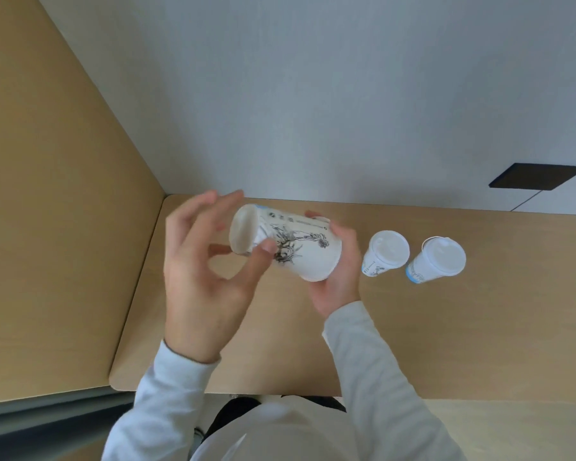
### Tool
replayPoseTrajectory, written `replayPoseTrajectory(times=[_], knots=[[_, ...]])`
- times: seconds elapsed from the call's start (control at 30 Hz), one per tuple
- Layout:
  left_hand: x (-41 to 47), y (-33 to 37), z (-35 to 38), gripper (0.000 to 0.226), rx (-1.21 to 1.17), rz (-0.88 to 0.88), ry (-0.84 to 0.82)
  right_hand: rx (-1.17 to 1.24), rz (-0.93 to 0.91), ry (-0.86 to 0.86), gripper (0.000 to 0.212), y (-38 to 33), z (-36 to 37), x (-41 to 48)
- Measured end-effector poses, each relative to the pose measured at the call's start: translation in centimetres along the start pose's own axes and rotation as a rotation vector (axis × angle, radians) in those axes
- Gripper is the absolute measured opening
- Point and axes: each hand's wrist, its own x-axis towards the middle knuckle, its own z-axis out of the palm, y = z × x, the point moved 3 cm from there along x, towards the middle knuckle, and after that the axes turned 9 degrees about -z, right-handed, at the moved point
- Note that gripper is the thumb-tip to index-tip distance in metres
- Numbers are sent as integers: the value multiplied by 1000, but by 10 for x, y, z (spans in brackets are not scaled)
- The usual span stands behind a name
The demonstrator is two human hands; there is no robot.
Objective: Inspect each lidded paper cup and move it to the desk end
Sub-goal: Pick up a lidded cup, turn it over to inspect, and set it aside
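Observation:
A white paper cup point(293, 244) with a black line drawing lies on its side in the air above the desk point(446, 327), its base turned to the left. My right hand point(340, 271) grips its wide lidded end from the right. My left hand point(203, 271) touches the narrow base end, thumb on the cup's side and fingers spread behind the base. Two more lidded cups stand upright on the desk to the right: one point(384, 252) close to my right hand, the other point(436, 259) just beyond it.
A wooden side panel point(47, 194) closes the desk on the left, and a pale wall point(313, 94) stands behind it. A dark rectangular plate point(536, 176) is on the wall at the right. My lap shows below the desk's front edge.

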Motion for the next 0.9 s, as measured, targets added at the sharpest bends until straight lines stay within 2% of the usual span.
replayPoseTrajectory(times=[0.07, 0.1, 0.17, 0.23, 0.3, 0.4, 0.53, 0.63, 0.73, 0.9], knots=[[-9, -14, -3, 37, 150, 33, 157, -351, -122, 93, 34, -2, -7, 8], [-14, -21, 0, 32, 203, 52, 184, -521, -182, 124, 34, -4, -6, 8], [-19, -45, 16, 29, 197, -14, 94, -762, -257, 100, 38, 0, 2, 2], [-21, -72, 34, 35, 129, -186, -56, -965, -264, 2, 43, 11, 12, -2], [-25, -97, 45, 38, 77, -307, -132, -1072, -246, -97, 50, 27, 19, 0], [-25, -122, 41, 37, -9, -477, -119, -1066, -156, -218, 51, 52, 23, 4], [-18, -157, 18, 31, -205, -666, -62, -978, -72, -251, 33, 82, 18, 8], [-16, -183, 3, 29, -418, -791, 45, -907, 1, -299, 19, 106, 24, 10], [-12, -209, -11, 34, -582, -933, 177, -841, 69, -356, 25, 131, 37, 11], [-3, -244, -31, 35, -612, -1006, 204, -807, 136, -358, 20, 173, 52, 16]])
